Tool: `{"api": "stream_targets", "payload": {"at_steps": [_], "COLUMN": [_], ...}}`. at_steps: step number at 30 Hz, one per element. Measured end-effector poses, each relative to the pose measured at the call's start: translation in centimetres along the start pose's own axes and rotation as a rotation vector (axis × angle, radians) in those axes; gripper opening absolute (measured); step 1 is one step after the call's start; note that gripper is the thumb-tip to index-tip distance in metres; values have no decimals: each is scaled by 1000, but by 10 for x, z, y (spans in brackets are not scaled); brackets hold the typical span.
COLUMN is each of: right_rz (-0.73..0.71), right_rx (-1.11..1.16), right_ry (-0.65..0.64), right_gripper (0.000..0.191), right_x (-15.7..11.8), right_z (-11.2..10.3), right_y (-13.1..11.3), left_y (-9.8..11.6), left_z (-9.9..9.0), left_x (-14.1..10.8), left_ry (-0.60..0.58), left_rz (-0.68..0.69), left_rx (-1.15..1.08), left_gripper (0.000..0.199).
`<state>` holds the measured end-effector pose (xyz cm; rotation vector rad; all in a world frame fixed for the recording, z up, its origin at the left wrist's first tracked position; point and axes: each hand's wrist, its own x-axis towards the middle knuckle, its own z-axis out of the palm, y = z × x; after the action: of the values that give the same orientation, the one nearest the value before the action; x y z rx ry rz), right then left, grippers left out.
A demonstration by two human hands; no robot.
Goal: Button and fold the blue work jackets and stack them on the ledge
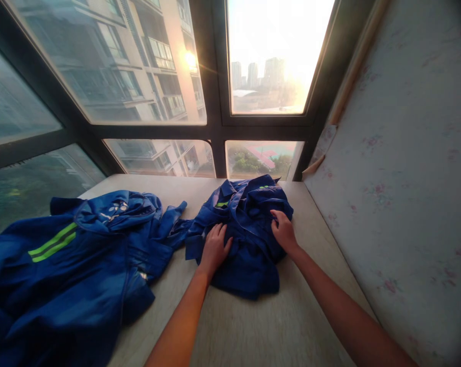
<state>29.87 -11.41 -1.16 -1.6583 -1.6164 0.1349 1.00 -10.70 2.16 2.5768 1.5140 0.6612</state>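
Note:
A dark blue work jacket (249, 265) with small lime-green stripes lies bunched up on the pale board surface (291, 316), near the window. My left hand (216, 247) rests flat on its left part, fingers stretched out and palm down. At the right edge of the same jacket is my right hand (282, 230), its fingers curled in against the cloth with a bit of fabric at the tips. Spread out to the left is a second blue garment (88, 275), with a wide lime-green and dark stripe and a white print near its collar. Neither hand touches its main body.
Dark window frames (215, 92) rise behind the surface and along the left. On the right stands a wall with flowered wallpaper (402, 204), its edge peeling near the window. A blue sleeve or cuff (179, 232) lies between the two garments.

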Motion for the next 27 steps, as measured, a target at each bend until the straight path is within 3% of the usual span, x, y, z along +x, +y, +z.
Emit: {"api": "stream_targets", "payload": {"at_steps": [4, 6, 9, 11, 15, 19, 22, 27], "right_rz": [67, 76, 97, 191, 354, 353, 356, 342], "right_rx": [-9, -5, 66, 149, 259, 295, 271, 72], "right_ry": [49, 55, 38, 29, 38, 73, 188, 439], "right_gripper": [41, 45, 50, 47, 26, 20, 21, 28], "right_x": [-65, -93, -109, -103, -82, -61, -31, 44], "right_z": [-29, -36, -35, -30, -29, -55, -99, -211], "right_y": [23, 28, 21, 10, -11, -23, -28, -49], "left_y": [-9, -18, -34, -39, -33, -24, -31, -46], "left_z": [-26, -37, -44, -44, -40, -55, -93, -202], "left_x": [-59, -92, -121, -124, -105, -82, -65, -38], "left_ry": [56, 25, -49, -53, 5, 43, 188, 450], "left_rz": [142, 181, 231, 241, 180, -28, -244, -427], "left_rx": [-4, 28, 79, 100, 102, -37, -137, -2], "left_gripper": [41, 51, 68, 62, 37, 32, 33, 34]}}
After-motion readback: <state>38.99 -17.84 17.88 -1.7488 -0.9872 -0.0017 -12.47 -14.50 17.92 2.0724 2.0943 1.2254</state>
